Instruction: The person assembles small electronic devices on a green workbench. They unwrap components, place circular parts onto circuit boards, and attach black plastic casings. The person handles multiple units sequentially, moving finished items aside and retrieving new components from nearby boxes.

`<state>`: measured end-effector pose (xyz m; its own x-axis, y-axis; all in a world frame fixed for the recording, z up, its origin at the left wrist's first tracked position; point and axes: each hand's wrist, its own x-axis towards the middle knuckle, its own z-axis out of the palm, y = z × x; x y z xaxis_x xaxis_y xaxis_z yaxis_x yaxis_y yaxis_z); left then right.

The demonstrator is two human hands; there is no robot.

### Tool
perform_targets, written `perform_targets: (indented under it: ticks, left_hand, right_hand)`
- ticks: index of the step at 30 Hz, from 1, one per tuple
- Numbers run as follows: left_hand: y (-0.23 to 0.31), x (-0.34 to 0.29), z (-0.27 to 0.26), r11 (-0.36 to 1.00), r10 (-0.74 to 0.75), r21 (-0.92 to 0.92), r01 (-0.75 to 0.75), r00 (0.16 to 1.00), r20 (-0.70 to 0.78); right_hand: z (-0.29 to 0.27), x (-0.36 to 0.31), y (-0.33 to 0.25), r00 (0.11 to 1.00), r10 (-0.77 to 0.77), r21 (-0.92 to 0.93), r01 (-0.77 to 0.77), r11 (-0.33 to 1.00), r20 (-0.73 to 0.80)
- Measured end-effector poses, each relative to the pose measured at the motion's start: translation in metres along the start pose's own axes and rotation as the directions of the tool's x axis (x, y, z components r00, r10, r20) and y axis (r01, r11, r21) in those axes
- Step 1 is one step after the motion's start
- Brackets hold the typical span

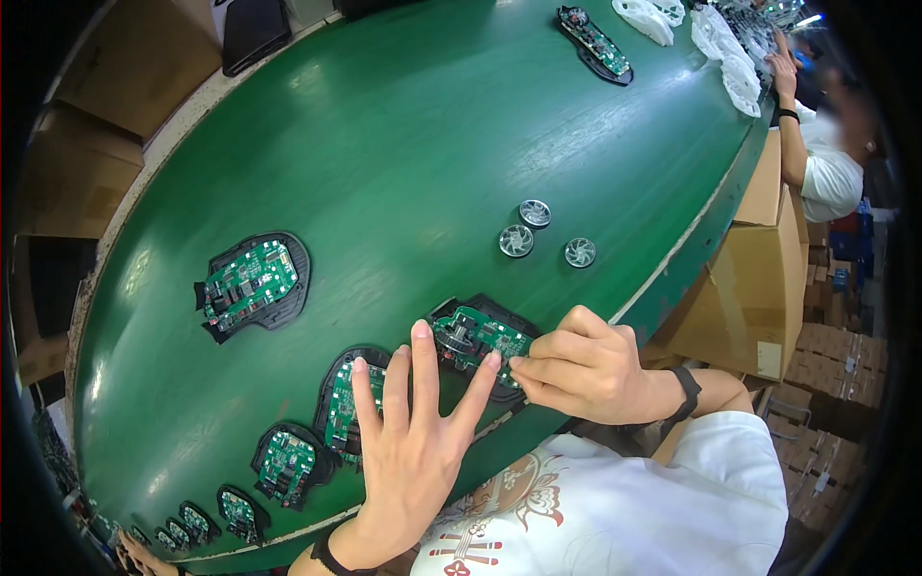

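Note:
In front of me, at the table's near edge, lies a green circuit board (488,332) in a black, rounded base like an opened computer mouse, with a dark wheel at one end. My right hand (591,372) is closed in a pinch at the board's right edge; whatever its fingertips hold is hidden. My left hand (415,451) has its fingers spread, the thumb tip at the board's near edge and the index fingertip by its left end. Under the other left fingers sits a second circuit board (342,408) in its black base, partly covered.
Three silver spoked wheels (517,241) lie beyond my right hand. More boards in bases stand left, one apart (252,280) and several in a row (243,514). Another board (595,48) and white plastic bags (727,62) lie far right. A co-worker's arm (789,115) and carton (744,298) flank the table.

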<state>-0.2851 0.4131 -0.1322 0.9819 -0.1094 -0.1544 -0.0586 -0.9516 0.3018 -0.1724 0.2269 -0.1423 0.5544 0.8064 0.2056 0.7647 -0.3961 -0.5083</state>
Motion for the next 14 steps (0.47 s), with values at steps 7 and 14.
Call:
perform_targets:
  ticks: [7,14]
  left_hand:
    - [-0.009,-0.006,-0.025,0.988,-0.074,-0.137,0.076,0.997,0.020]
    - [-0.021,-0.052,-0.033,0.918,-0.392,-0.003,0.396,0.911,0.129]
  right_hand:
    - [-0.026,-0.001,0.010,0.991,-0.018,0.014,0.016,1.000,0.129]
    - [-0.023,-0.007,-0.001,0.959,-0.195,-0.152,0.228,0.962,0.205]
